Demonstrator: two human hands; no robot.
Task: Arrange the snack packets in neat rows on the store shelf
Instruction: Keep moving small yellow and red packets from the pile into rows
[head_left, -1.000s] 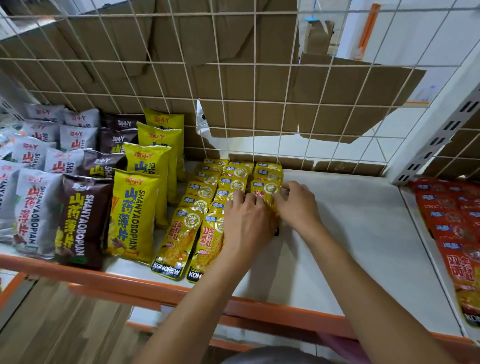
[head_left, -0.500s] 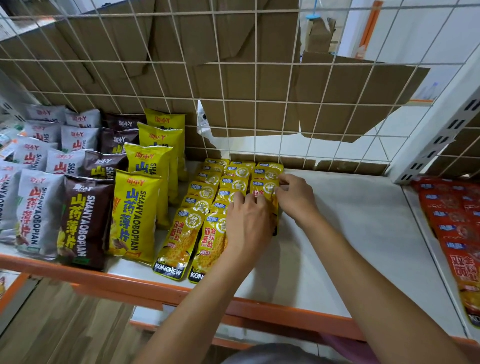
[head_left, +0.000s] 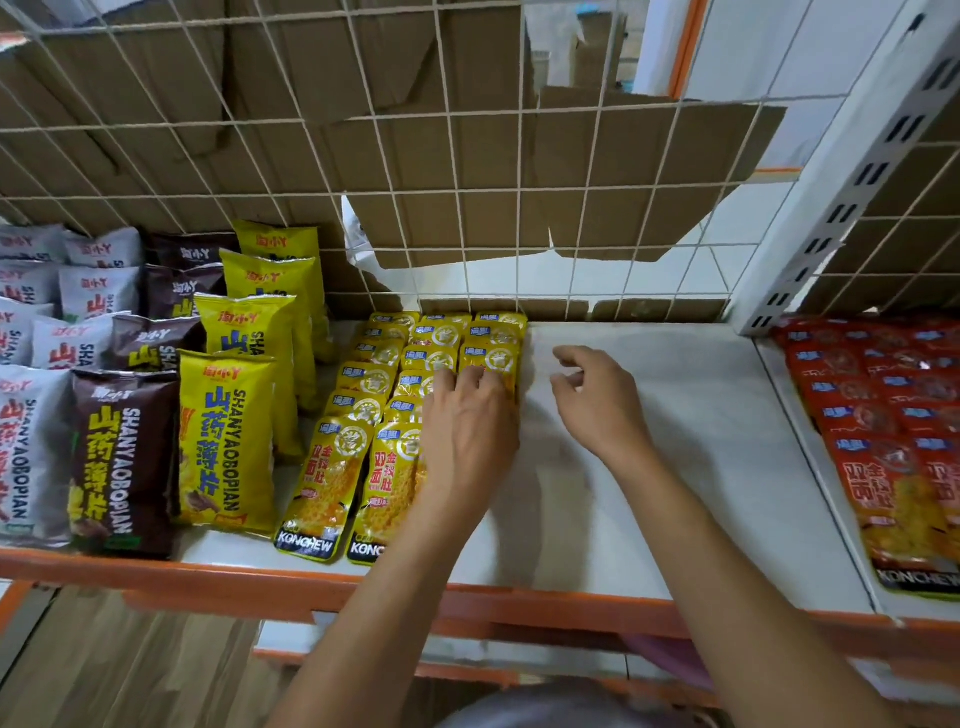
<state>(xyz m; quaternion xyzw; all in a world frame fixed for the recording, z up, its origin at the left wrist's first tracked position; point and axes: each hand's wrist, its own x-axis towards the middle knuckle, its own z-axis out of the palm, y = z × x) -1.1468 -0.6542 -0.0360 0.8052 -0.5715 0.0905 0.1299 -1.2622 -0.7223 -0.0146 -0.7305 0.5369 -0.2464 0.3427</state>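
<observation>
Left hand (head_left: 467, 431) lies on top of the small yellow packets (head_left: 431, 358). Its fingers press flat on the right row and grip nothing. Right hand (head_left: 597, 400) hangs just beside that row, over the white shelf (head_left: 675, 467). Its fingers are a bit bent and hold nothing.

The packets lie in three rows from the back of the shelf, each one partly on top of the next. The right row is shorter than the other two. They look shiny and slippery, so I think a hard push could make them slide and go crooked. It could also bump the middle row out of line.

Big yellow bags (head_left: 228, 436) stand just beside the left row, so there is little room that way. Brown bags (head_left: 124, 457) come next. Behind is a wire grid (head_left: 467, 156) that stops anything going further back. Red packets (head_left: 883, 441) lie well apart on the right.
</observation>
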